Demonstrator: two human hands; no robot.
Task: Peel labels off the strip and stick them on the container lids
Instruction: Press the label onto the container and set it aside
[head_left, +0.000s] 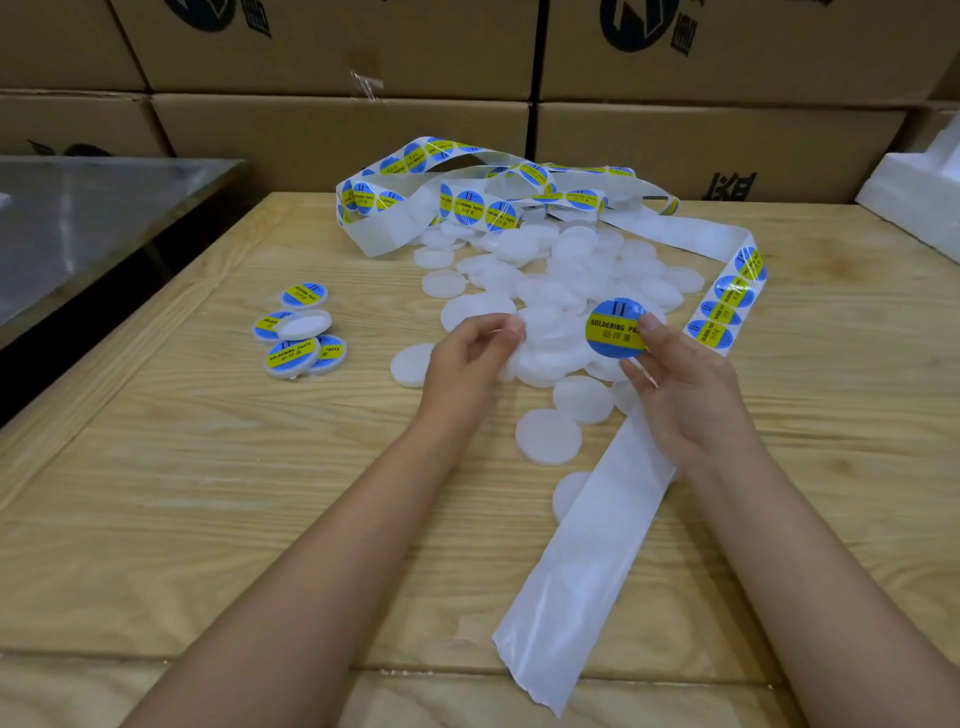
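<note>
Forearms reach in from the bottom edge over a pale wooden bench (208, 493), and the bare end of the strip (587, 566) trails toward us under the right wrist, its stickers gone. Our right hand (691, 395) holds one loose label (615, 328), round, blue and yellow, just above the heap of lids (561, 280). The thumb lies on the label's printed right edge and the fingers (641, 376) curl beneath it, a pinch at the rim that leaves most of the disc standing free to the left. We judge the label to be almost weightless, limp and tacky underneath, quick to fold on itself or cling to skin. It is best held by the margin alone, as it is here. Our left hand (462, 364), close beside it, has its fingertips drawn together on what appears to be a blank lid (543, 325) at the near side of the heap. White plastic on white makes that grip hard to confirm. The lids look light, stiff and smooth, and are best taken by the rim so the flat top stays clear for sticking. More of the strip, still loaded, loops behind the heap and runs down just right of the label. A few labelled lids (298, 332) lie well apart to the left, and cardboard boxes (337, 130) are stacked behind.
</note>
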